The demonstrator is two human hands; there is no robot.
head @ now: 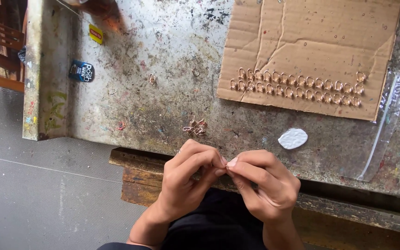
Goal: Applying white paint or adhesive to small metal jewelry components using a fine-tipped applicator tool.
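My left hand and my right hand meet at the near edge of the workbench, fingertips pressed together. Between the thumbs and forefingers of both hands I pinch a tiny copper-coloured ring; only a speck of it shows, and its exact shape cannot be told. The other fingers of each hand are curled inward. The pinched piece sits above the bench's front edge, just over the dark wooden ledge below it. Directly beyond my left hand, a small heap of the same copper rings lies on the stained surface, near but not touching my fingers. Further back, one loose ring lies alone, and a grey ring lies beside it, apart. To the right, a cardboard sheet carries two rows of finished copper loops, laid side by side along its near edge. A white oval lump rests on the bench just beyond my right hand. A clear plastic bag lies at the far right, partly under the cardboard. At the left of the bench are a small dark blue container and a yellow label.
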